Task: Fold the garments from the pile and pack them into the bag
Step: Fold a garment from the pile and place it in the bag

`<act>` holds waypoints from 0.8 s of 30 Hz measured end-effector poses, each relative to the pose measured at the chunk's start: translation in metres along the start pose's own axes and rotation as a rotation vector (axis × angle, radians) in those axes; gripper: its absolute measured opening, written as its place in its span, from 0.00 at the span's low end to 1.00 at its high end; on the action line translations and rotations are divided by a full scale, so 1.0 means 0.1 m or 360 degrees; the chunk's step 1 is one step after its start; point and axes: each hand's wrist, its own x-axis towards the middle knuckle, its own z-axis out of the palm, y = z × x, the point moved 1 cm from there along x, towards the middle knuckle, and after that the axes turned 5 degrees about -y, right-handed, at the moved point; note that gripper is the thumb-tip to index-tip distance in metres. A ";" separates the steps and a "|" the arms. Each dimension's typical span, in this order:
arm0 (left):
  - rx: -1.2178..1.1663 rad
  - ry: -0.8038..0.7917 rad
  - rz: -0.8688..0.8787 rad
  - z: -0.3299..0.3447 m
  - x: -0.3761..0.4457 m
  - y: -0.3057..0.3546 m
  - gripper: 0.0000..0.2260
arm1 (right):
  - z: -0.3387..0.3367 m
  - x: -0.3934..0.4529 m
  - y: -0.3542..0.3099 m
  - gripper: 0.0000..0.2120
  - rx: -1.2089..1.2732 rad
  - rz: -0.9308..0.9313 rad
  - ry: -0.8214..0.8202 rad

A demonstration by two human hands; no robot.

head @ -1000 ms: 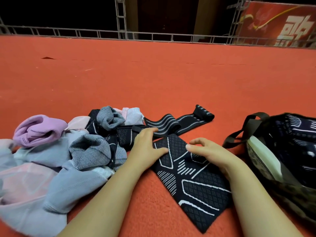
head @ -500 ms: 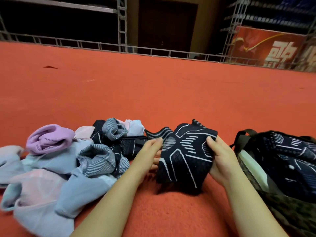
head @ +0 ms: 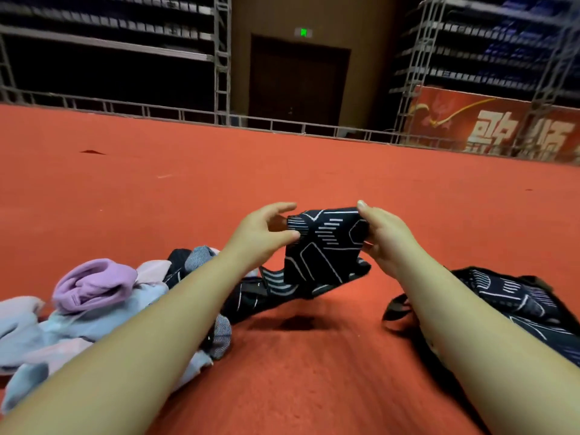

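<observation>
Black white-lined folded garment (head: 323, 246) held above the red carpet (head: 282, 171), between pile (head: 94, 309) and bag (head: 514, 306), pinched at its left edge by left hand (head: 260, 233), gripped at the right by right hand (head: 386, 237).
</observation>
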 end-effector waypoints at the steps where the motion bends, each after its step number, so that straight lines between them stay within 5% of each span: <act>1: 0.0045 -0.0025 0.0027 -0.01 0.01 0.03 0.22 | 0.02 0.03 -0.03 0.09 -0.0016 -0.0020 0.0014; 5: -0.0021 -0.0150 -0.0131 0.13 -0.41 -0.14 0.25 | -0.02 -0.17 0.38 0.16 -0.0006 0.0393 -0.0173; 9: -0.0016 -0.0523 -0.0595 0.37 -1.10 -0.67 0.34 | -0.15 -0.72 1.06 0.10 -0.0744 0.0794 -0.0305; 19: 0.0372 -0.0363 -0.0633 0.45 -1.40 -0.81 0.23 | -0.10 -0.90 1.33 0.14 -0.1377 0.0311 -0.0242; 24: 0.0622 -0.0207 -0.0380 0.41 -1.41 -0.80 0.18 | -0.05 -0.76 1.33 0.17 -0.1490 0.0314 -0.0123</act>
